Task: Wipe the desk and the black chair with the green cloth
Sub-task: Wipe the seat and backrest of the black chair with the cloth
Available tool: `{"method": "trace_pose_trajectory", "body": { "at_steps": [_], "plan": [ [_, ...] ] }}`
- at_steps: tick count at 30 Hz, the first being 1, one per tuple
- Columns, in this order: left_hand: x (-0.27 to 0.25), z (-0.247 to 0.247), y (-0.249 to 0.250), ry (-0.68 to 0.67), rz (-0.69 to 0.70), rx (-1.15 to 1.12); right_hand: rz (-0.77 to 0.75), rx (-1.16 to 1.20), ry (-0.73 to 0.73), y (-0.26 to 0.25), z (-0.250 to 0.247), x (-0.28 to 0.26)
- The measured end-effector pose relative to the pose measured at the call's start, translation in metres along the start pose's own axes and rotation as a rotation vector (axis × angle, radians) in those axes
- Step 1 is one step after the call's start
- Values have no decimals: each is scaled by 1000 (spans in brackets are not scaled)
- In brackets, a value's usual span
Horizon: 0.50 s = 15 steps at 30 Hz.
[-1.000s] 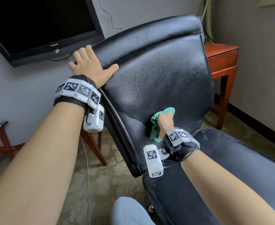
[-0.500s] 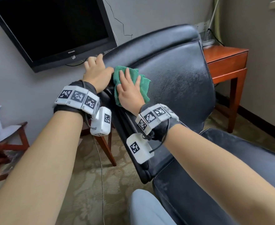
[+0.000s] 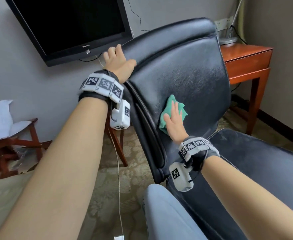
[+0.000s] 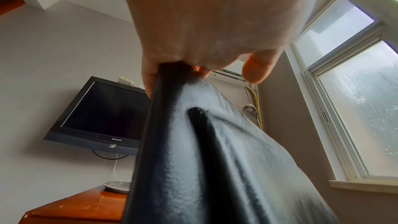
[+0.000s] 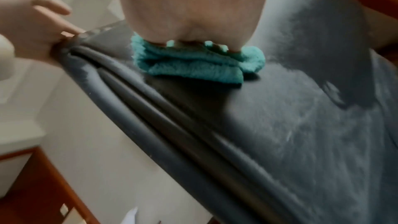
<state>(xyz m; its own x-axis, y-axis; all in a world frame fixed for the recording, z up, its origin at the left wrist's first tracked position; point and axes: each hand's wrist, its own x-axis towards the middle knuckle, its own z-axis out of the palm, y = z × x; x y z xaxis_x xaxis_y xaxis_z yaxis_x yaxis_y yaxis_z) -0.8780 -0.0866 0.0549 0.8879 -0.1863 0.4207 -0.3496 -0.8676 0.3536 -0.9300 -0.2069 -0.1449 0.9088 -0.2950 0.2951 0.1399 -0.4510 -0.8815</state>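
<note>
Floor (image 3: 107,179): patterned beige carpet. Standing on it: black leather chair (image 3: 185,70), backrest tilted; red-brown wooden table (image 3: 246,56) in the corner to the right; a low wooden rack (image 3: 12,146) at far left, white cloth or paper draped over it. A white cable (image 3: 118,187) trails across the carpet. On the table: round metal lamp base (image 3: 228,40), near the back edge. Green cloth (image 3: 166,113) lies flat against the chair's backrest.
</note>
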Motion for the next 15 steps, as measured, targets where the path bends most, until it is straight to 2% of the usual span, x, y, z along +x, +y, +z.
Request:
{"method": "trace_pose_trajectory", "body": {
  "at_steps": [6,8,11,15],
  "plan": [
    [-11,-2,-6,28,30,61,384,239,89,-36,16,1],
    [-12,-5,-8,22,39,91,448,307,86,-53,16,10],
    [-14,-7,-10,14,62,120,420,428,95,-71,13,21],
    [-19,-5,-8,54,75,100,231,367,108,-56,16,9]
  ]
}}
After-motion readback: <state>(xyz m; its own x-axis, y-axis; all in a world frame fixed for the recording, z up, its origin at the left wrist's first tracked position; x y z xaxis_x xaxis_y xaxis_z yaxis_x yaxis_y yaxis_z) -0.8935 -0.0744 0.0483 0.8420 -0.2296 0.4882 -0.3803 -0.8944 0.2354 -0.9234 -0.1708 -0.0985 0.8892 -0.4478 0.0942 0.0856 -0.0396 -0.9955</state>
